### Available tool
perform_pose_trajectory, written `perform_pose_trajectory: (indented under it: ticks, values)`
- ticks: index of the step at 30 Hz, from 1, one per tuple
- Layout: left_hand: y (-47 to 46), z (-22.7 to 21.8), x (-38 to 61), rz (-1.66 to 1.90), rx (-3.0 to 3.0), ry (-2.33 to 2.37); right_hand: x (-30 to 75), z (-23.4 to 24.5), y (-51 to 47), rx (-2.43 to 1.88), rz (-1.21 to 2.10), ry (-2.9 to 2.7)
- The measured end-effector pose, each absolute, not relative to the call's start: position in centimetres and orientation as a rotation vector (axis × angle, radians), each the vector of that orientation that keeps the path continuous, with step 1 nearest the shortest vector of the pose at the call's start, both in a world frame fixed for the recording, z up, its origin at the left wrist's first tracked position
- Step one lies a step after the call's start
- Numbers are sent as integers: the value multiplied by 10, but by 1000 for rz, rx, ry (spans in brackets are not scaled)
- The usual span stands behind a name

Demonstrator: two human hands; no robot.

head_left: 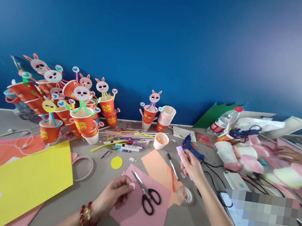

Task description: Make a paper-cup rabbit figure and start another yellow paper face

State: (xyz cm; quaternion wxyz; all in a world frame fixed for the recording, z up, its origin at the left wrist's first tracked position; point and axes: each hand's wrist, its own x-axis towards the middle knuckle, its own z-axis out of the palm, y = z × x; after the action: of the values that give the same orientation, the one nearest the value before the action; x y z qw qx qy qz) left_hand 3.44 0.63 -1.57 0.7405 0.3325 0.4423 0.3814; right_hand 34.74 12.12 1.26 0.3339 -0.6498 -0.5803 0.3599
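Observation:
My left hand, wearing red bead bracelets, pinches a small pink paper circle between thumb and finger. It hovers by the left edge of a pink paper sheet with cut-outs along its near edge. Black-handled scissors lie on that sheet, blades partly open. Farther right, my right hand is closed on a lilac piece, whose exact kind I cannot make out. Close to it are a blue glue gun, a pen and a tape roll.
Orange paper cups with rabbit faces crowd the left back. A cup stack and a small white cup stand mid-table. Yellow card lies left. A bottle, black cables and another person's hand are on the right.

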Motion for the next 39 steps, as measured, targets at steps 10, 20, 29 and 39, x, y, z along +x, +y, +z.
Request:
perform_pose_trajectory:
  ticks: [10,20,29,39]
  values:
    - [7,-11,35,839,733,969,361,19,115,-2241,544,-1950]
    - [7,-3,34,806,721,1022,375,44,91,-2303,380,-2263]
    - [5,0,34,804,730,1015,383,51,84,-2138,323,-2366]
    - [5,1,35,810,751,1005,381,66,86,-1844,333,-2201]
